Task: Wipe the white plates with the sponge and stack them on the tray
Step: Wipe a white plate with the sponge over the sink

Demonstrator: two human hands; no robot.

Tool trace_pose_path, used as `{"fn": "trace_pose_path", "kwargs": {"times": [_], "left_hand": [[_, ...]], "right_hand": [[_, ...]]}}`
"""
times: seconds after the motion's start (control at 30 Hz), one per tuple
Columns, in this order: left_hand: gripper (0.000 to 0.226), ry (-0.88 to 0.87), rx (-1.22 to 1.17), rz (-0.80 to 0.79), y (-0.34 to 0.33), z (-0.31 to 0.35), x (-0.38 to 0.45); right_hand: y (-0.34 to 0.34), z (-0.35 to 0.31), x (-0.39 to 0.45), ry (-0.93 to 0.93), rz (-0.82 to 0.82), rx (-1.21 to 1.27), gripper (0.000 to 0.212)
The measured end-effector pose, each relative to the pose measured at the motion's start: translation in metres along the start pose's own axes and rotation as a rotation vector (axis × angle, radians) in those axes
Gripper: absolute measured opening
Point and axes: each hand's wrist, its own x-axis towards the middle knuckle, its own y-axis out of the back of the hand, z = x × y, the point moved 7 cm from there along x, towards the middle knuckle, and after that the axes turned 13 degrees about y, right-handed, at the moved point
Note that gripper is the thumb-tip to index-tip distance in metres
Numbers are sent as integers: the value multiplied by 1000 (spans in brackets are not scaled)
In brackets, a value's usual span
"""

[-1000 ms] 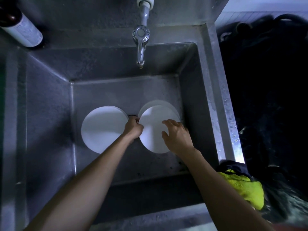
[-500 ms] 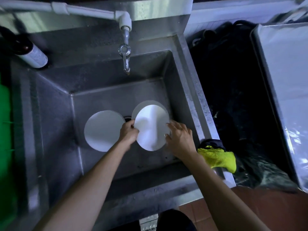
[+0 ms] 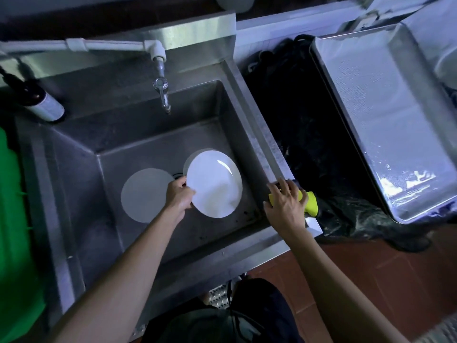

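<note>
My left hand [image 3: 179, 194] grips the left edge of a white plate [image 3: 215, 183] and holds it tilted above the floor of the steel sink [image 3: 257, 134]. Just behind that plate, the rim of another white plate [image 3: 190, 160] shows. A third white plate [image 3: 143, 194] lies flat on the sink floor to the left. My right hand [image 3: 285, 206] rests with spread fingers on the yellow sponge [image 3: 310, 203] at the sink's right front corner. The metal tray [image 3: 385, 115] lies at the far right, with wet residue at its near end.
A tap [image 3: 162, 95] hangs over the back of the sink. A dark bottle [image 3: 37, 100] lies on the back left ledge. Something green [image 3: 12, 219] borders the left side. A black bag [image 3: 309, 144] fills the gap between sink and tray.
My right hand left the plate's right edge and moved right onto the sponge. My left hand now holds the plate alone, lifted higher. The camera view pulled back, showing the tray.
</note>
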Motion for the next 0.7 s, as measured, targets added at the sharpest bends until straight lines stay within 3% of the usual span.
{"fn": "trace_pose_path", "kwargs": {"times": [0.3, 0.7], "left_hand": [[45, 9, -81, 47, -10, -10, -39], [44, -12, -243, 72, -14, -14, -73]], "right_hand": [[-24, 48, -17, -39, -120, 36, 71], [-7, 55, -6, 80, -38, 24, 48]]}}
